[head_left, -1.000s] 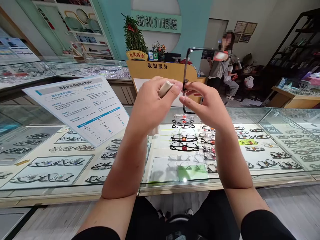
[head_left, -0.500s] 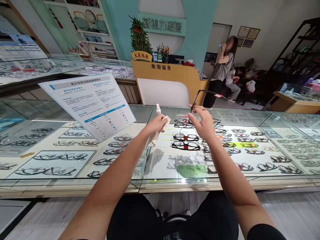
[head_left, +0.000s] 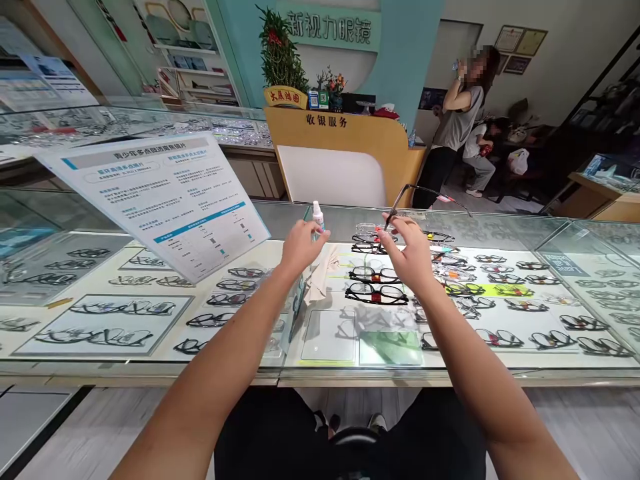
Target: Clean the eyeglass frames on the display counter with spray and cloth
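Above the glass tabletop [head_left: 320, 379], the right hand [head_left: 409, 252] pinches dark glasses [head_left: 400, 195] between its fingers; the cloth [head_left: 321, 279] has left the left hand [head_left: 304, 245] and now lies just beside it, so wiping seems paused. The left fingers bend near the small bottle [head_left: 319, 215]; whether they grip it, I cannot tell.

- Teal wall [head_left: 407, 80] at the back, bearing a sign [head_left: 330, 28] in Chinese characters.
- Tan desk [head_left: 400, 150] before it, with a white front panel [head_left: 333, 177]; a plant [head_left: 281, 60] stands on top.
- White shelves [head_left: 187, 50] at left.
- Grey wall [head_left: 575, 27] at right, dimmer, with framed certificates [head_left: 531, 42].
- Lit glass counter [head_left: 375, 381] across the front.
- Grey wood-look floor [head_left: 590, 420].
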A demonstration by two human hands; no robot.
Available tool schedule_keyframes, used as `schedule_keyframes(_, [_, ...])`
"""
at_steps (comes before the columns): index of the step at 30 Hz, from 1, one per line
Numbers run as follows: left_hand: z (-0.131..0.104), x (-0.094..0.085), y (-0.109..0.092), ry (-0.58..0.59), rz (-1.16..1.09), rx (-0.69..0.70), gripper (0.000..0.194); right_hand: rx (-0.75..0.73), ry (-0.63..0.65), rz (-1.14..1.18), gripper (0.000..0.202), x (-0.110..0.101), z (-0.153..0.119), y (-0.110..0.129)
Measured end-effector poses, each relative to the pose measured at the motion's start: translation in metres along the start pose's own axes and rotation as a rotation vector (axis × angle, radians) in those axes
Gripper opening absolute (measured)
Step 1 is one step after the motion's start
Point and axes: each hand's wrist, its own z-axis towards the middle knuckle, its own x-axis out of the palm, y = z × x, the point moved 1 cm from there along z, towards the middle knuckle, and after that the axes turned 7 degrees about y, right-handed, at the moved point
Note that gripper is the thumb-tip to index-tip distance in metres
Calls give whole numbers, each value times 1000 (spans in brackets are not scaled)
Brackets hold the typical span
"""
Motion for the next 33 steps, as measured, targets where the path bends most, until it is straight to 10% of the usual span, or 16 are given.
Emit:
schedule_keyframes(21, [29, 32, 29, 105, -62, 32, 80, 38, 83, 19, 42, 9, -2, 9])
schedule_keyframes(33, [-1, -16, -11, -589, -710, 56, 23, 38, 51, 38, 38, 2, -3, 9])
